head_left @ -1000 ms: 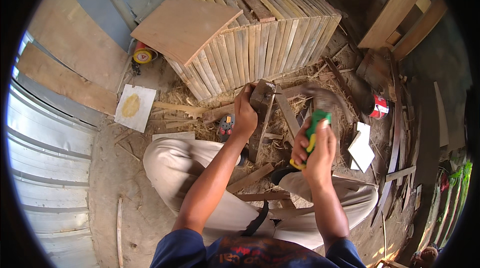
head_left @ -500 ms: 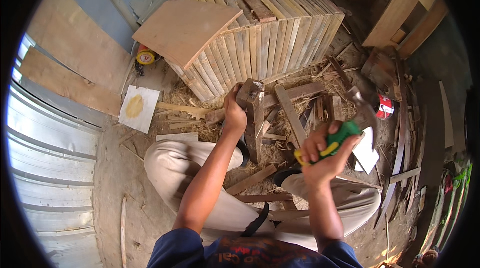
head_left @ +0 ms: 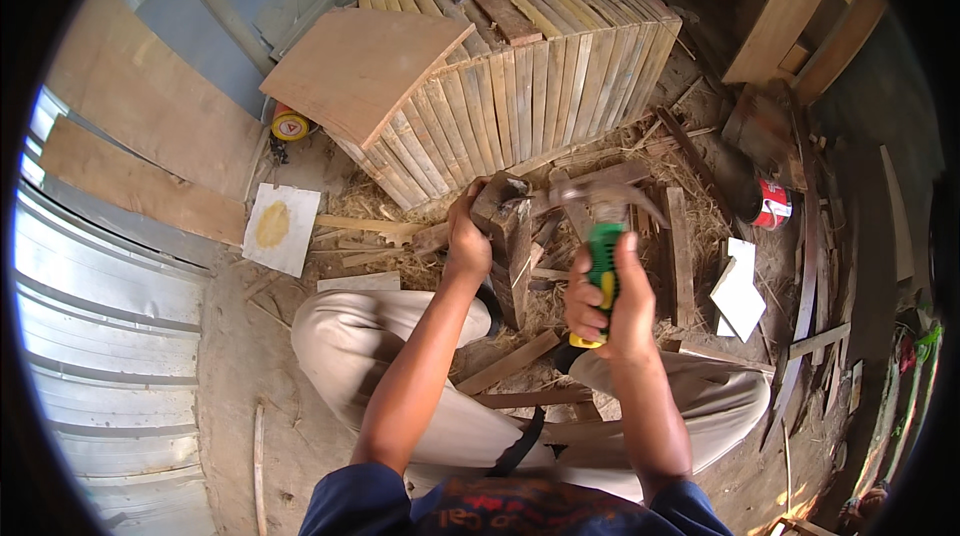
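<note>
Risk lies chiefly in how close the two hands are worked. The left hand (head_left: 468, 241) is clenched around the top of an upright block of scrap wood (head_left: 507, 241), which is stood on the littered floor (head_left: 240, 376) between the knees, at about 12 o'clock from the torso. The right hand (head_left: 608, 298) is wrapped tight on the green-and-yellow handle of a claw hammer (head_left: 604, 236), whose steel head is held just at 3 o'clock of the block, near the left fingers. The head is blurred, so whether it touches the wood cannot be told with certainty.

A blow landing off line could strike the gripping fingers, since they are kept just beside the target. The block, steadied by one hand only on loose shavings and offcuts (head_left: 505, 366), could be tipped or twisted by a glancing hit. Splinters could be thrown toward the legs. Balance could be lost on the strewn slats (head_left: 680, 256).
</note>
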A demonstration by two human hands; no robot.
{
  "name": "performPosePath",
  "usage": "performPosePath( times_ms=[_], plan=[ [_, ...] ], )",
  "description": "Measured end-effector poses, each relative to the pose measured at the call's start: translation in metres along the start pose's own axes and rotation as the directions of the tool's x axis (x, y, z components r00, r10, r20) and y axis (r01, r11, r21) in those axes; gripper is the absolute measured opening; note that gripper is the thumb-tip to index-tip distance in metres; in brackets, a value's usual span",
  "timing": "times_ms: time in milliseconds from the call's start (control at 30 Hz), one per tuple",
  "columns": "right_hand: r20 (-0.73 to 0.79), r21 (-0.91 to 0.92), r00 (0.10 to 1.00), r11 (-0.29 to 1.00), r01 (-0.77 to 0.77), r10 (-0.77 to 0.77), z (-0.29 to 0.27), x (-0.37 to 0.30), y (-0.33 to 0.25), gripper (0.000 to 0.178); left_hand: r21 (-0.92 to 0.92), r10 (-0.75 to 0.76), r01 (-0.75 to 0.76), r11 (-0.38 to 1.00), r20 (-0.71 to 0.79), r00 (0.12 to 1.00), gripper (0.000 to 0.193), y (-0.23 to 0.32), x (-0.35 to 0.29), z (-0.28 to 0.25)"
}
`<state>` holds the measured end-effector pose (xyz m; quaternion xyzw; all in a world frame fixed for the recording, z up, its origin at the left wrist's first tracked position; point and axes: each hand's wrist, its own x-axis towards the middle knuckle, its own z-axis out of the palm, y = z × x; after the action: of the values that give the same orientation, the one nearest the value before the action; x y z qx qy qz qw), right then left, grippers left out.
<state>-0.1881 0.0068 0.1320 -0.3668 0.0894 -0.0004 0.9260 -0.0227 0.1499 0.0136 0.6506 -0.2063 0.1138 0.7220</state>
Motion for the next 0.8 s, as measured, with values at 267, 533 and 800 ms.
performPosePath(
  times_ms=[267,533,800],
  plan=[
    [0.026,0.214,0.978,0.954,-0.208,0.208,-0.012,0.002,0.006,0.057,-0.357,-0.220,0.285,0.890,0.211,0.952,0.046,0.001,-0.002,-0.006],
    [-0.129,0.407,0.980,0.893,0.190,-0.150,-0.016,0.001,0.009,0.056,-0.577,-0.250,0.385,0.720,0.302,0.920,0.045,-0.003,-0.005,-0.006],
    [-0.190,0.415,0.965,0.877,0.244,-0.178,-0.017,-0.008,0.027,0.059,-0.363,-0.221,0.295,0.884,0.233,0.947,0.052,-0.005,-0.012,0.001]
  ],
)
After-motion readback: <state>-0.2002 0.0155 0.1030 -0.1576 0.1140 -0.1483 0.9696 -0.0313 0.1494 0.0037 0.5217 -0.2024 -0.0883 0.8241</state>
